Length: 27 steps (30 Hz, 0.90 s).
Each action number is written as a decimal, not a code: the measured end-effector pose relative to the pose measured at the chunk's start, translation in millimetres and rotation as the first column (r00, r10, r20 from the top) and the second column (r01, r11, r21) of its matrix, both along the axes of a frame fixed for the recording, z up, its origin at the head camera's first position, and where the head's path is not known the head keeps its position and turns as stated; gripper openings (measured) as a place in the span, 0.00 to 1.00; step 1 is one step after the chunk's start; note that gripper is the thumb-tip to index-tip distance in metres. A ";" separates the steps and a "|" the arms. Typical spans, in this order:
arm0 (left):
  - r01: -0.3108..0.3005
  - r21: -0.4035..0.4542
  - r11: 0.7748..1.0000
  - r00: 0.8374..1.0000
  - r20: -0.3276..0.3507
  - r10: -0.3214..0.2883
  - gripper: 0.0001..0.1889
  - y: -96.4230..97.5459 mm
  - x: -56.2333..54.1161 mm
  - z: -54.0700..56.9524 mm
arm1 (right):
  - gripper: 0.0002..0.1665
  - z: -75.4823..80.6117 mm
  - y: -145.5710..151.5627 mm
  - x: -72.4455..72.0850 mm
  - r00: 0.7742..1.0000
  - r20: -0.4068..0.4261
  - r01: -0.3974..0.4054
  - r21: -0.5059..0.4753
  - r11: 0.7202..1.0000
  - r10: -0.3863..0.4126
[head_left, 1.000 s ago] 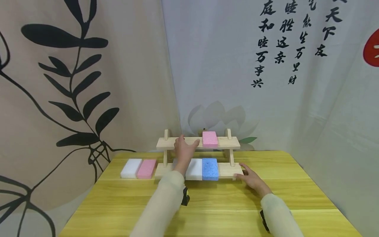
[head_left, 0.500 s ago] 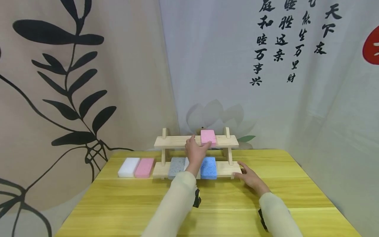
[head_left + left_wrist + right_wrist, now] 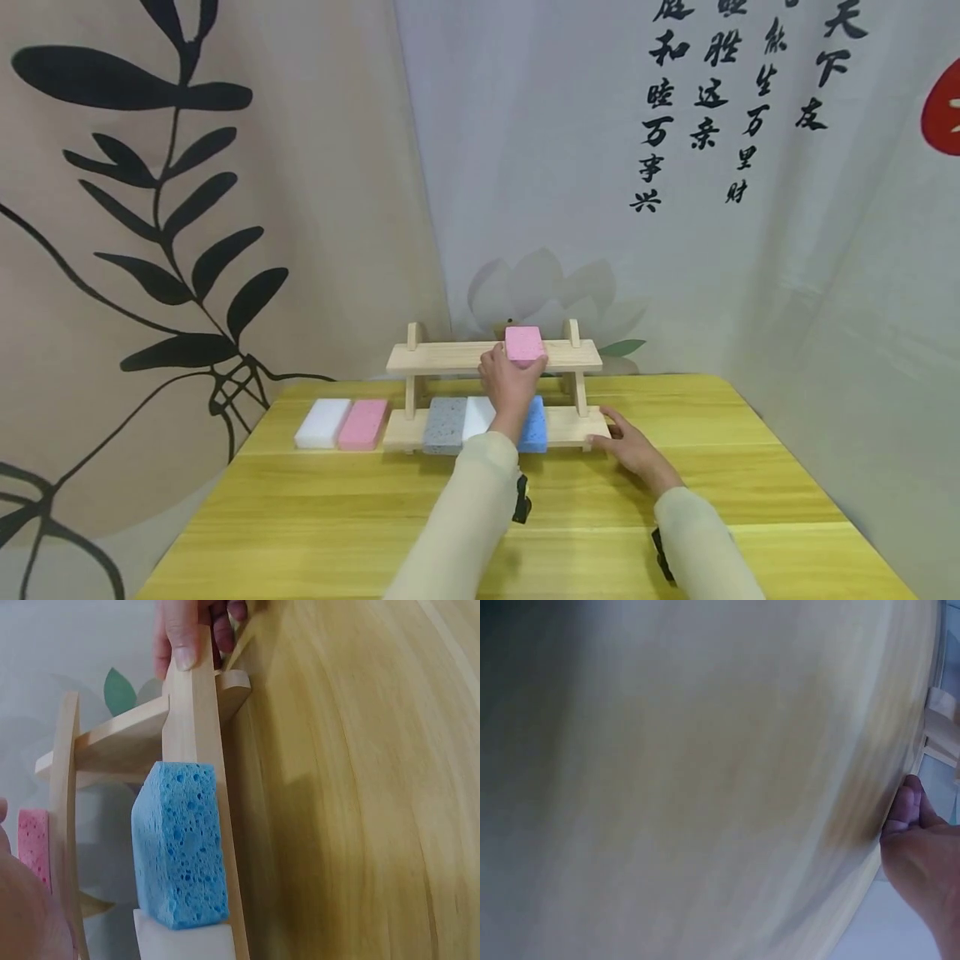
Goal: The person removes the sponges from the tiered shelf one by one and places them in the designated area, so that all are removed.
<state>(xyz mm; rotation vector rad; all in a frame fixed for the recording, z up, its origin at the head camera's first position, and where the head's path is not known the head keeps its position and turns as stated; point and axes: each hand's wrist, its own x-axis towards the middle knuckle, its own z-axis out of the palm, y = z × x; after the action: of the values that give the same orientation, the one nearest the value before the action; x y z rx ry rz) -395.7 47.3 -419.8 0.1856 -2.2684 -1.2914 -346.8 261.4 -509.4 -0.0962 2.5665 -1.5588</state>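
Note:
My left hand (image 3: 512,385) is at the upper board of a two-tier wooden rack (image 3: 427,358), its thumb and fingers pinching a pink sponge (image 3: 523,342) by its two sides. The hand hides the sponge's lower end. My right hand (image 3: 633,450) grips the right end of the lower board, with the thumb on top, as the left wrist view shows. On that lower board, a grey sponge (image 3: 445,425), a white sponge (image 3: 477,415) and a blue sponge (image 3: 191,847) sit side by side. My left wrist partly covers the white and blue ones.
Left of the rack, a white sponge block (image 3: 322,422) and a second pink sponge (image 3: 363,424) lie on the wooden table (image 3: 300,517). A printed curtain (image 3: 337,208) hangs close behind the rack.
My left hand has moved right along the upper board to the pink sponge and closed its fingers on it. The right hand stays on the lower board's end. The head view has shifted slightly.

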 end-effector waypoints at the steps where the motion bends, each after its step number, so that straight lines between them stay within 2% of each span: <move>1: -0.015 -0.006 1.000 1.000 0.002 0.015 0.39 1.4 -0.7 -0.1 | 0.50 0.1 0.1 0.4 1.000 -0.003 -0.004 -0.001 1.000 0.004; 6: -0.078 -0.036 0.996 0.997 0.010 0.079 0.38 6.7 -3.2 -0.2 | 0.49 2.2 -1.3 3.8 1.000 -0.014 -0.006 -0.010 1.000 0.006; 12: -0.099 -0.048 0.994 0.995 0.025 0.100 0.36 12.5 -3.5 0.7 | 0.49 2.8 -0.3 3.4 1.000 -0.008 0.017 -0.007 1.000 -0.017; 16: -0.111 -0.055 0.992 0.993 0.034 0.113 0.34 9.8 -3.3 1.1 | 0.50 2.8 -3.5 3.2 1.000 -0.004 0.014 -0.007 1.000 -0.014; 22: -0.087 -0.040 0.995 0.996 0.024 0.088 0.32 5.5 -3.4 0.3 | 0.50 2.2 -3.3 4.2 1.000 -0.007 0.013 -0.004 1.000 -0.013; 27: -0.007 0.014 1.000 1.000 0.000 0.007 0.32 0.6 -1.8 -1.0 | 0.50 2.8 -0.7 4.5 1.000 -0.009 0.015 0.003 1.000 -0.015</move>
<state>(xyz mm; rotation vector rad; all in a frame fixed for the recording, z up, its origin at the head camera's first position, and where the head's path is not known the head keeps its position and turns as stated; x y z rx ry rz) -397.5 47.9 -420.8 0.1981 -2.2569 -1.3040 -342.3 260.7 -506.6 -0.0839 2.5818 -1.5633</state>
